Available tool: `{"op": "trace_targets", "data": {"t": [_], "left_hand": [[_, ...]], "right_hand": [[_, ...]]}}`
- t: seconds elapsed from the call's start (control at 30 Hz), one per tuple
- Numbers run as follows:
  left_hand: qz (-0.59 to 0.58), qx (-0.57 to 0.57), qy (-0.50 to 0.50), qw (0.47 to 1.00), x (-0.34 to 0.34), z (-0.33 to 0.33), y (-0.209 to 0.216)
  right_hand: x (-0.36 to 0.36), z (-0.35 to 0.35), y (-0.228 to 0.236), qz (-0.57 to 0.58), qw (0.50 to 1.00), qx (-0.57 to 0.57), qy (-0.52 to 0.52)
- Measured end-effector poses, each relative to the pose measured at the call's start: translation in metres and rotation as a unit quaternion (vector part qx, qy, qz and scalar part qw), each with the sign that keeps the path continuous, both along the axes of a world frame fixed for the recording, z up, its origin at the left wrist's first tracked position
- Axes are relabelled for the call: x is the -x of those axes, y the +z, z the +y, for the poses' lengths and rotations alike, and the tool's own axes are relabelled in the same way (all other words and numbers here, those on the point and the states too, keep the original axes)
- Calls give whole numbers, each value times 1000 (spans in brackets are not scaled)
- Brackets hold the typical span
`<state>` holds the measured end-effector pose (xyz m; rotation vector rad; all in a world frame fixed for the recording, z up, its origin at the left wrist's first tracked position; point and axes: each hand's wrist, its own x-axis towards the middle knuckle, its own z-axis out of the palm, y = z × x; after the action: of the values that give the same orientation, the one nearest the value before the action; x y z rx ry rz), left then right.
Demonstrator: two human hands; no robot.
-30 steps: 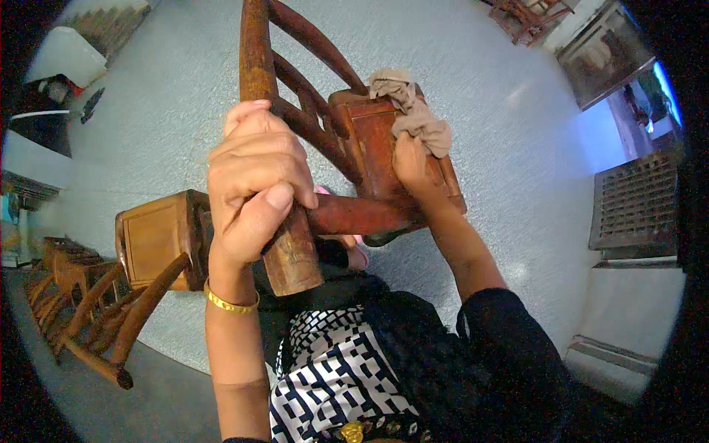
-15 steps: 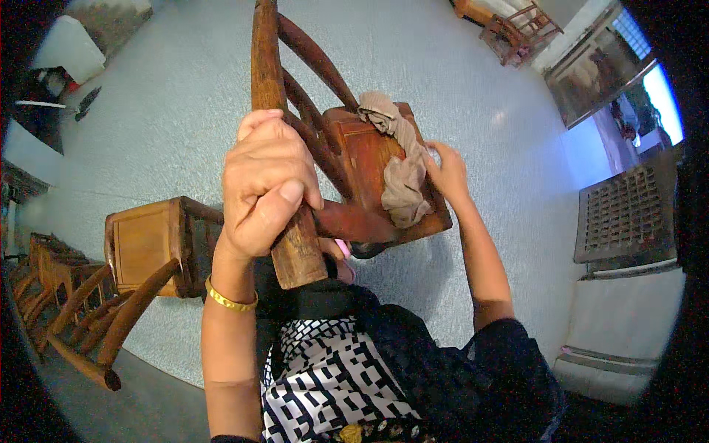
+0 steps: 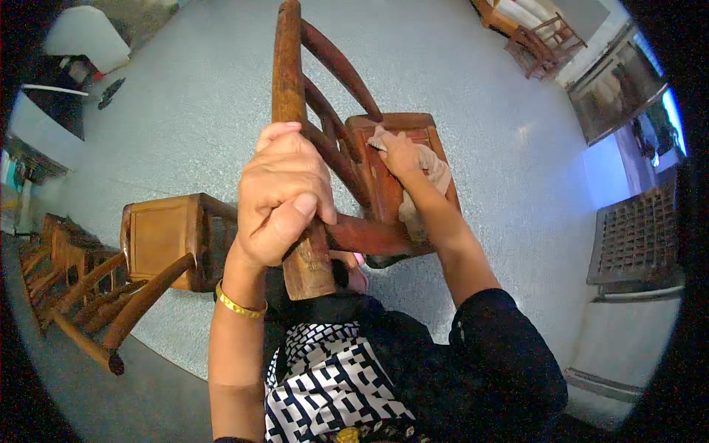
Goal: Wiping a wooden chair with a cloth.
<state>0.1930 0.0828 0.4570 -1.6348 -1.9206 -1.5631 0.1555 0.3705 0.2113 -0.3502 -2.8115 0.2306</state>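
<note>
My left hand (image 3: 286,193) is wrapped round the thick top rail (image 3: 288,70) of a brown wooden chair, close to the rail's near end. Curved back slats run from that rail down to the chair's reddish-brown seat (image 3: 384,188). Over the seat's right part lies a crumpled beige-grey cloth (image 3: 437,171). My right hand (image 3: 402,155) grips the cloth near its far end, pressing it against the seat; the fingertips are partly hidden in the folds. My right forearm covers some of the cloth.
A second wooden chair (image 3: 159,236) stands to the left, with more wooden chairs (image 3: 70,251) behind it. At the far right are another chair (image 3: 532,52) and a doorway. A dark gridded panel (image 3: 634,236) sits above a white appliance (image 3: 628,332) on the right.
My right hand has moved from the seat's right edge inward and leftward onto the cloth and now grips it. The cloth has shifted and bunched beneath it. My left hand keeps its hold.
</note>
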Motion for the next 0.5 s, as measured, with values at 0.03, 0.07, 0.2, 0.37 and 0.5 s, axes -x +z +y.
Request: {"op": "trace_targets", "data": {"t": [0.03,0.07,0.2,0.37,0.5], "left_hand": [[5,-5,3,1000,1,-2,-1],[2,-3,3,1000,1,-5,-1],[6,2,6,1000,3,-7,-3],[5,-6,-7,1000,5,-1,-5],[8,-4,3,1000,4,-7,-5]], "right_hand": [[-9,-4,-2,-15,999,20,45],[-15,-9,-3,-29,995,40,89],[-23,-17,-6,-73,994,49,59],[2,-2,-23,-42,995,-6,88],[21,-8,12,-181,973,-31,144]]}}
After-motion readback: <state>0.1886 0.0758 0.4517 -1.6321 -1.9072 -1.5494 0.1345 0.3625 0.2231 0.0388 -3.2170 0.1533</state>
